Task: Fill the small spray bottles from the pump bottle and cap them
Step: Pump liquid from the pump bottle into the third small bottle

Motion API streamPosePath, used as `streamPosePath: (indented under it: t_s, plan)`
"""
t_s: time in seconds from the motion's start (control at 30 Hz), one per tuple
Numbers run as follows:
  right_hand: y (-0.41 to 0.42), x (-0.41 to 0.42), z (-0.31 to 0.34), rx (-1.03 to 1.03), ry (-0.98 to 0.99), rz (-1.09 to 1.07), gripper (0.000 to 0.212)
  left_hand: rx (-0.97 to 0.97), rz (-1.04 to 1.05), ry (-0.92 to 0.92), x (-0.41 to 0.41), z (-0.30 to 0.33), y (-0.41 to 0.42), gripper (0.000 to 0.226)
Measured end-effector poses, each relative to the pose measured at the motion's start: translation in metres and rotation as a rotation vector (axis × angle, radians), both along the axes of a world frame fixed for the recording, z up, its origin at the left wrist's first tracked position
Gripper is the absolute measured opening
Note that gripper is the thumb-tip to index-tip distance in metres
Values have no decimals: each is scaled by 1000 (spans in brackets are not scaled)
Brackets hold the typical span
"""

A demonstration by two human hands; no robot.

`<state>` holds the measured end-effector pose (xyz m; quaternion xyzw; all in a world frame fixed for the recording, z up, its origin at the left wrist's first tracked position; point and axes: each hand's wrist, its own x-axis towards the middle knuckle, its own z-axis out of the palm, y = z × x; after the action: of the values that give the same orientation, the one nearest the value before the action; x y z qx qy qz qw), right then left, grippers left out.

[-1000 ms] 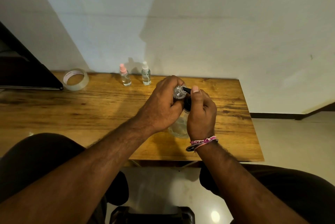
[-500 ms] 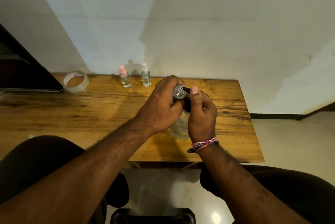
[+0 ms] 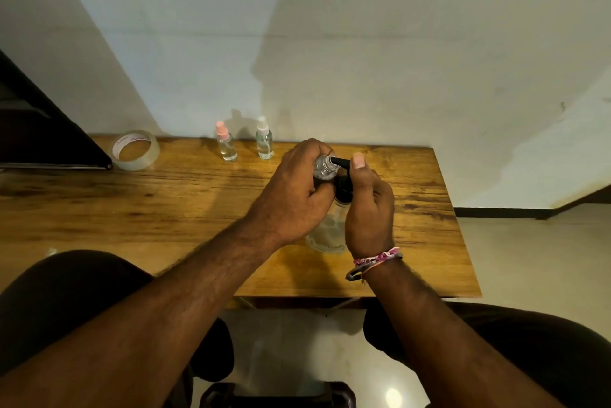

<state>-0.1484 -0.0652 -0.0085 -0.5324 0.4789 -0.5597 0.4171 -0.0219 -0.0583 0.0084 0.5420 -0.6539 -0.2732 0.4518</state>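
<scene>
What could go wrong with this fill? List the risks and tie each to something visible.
1. The left hand holds the open small bottle at the black pump spout; its narrow neck could slip off the spout, so liquid would land on the wooden table.
2. The right hand works the pump bottle from the top; a hard press may tip it.

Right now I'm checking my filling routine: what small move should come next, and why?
Probably press the pump head down with the right hand. The left hand holds the uncapped small bottle with its mouth at the black spout, so it looks lined up to take liquid.
</scene>
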Motion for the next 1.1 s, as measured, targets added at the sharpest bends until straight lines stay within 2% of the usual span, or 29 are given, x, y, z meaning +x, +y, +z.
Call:
streamPosePath:
  t_s: [0.1,0.23,0.67,0.83,1.1]
  plan:
    - [-1,2,0,26,-1,-24,86,5,5,6,-1,0,0,23]
    - [-2,3,-1,35,20,-77,70,10,10,2,-1,-2,1,23]
    - [0,4,-5,-75,69,-82,57,21,9,1,-1,-7,4,28]
    - [1,4,-8,-79,75,-85,60,14,8,-12,0,-4,5,27]
    - [-2,1,-4,5,39,-3,81,7,20,-12,1,-1,0,24]
